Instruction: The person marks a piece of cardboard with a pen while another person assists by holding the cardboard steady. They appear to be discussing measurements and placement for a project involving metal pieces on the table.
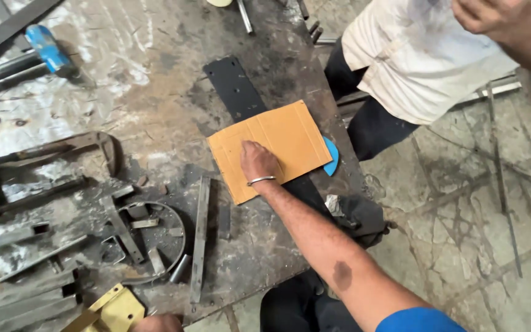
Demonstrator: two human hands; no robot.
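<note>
Pressing flat on the cardboard sheet [271, 147], the right hand [257, 161] is holding it over the black metal plate [233, 86] on the bench [155, 92]. The left hand [158, 323], barely showing, is resting near a yellow tool [115, 310]; its grip is unclear. No marking or cutting is showing yet.

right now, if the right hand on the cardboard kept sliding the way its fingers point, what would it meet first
The right hand points up-left across the cardboard sheet. Past that edge, it would probably first meet the black perforated metal strip lying underneath.
</note>
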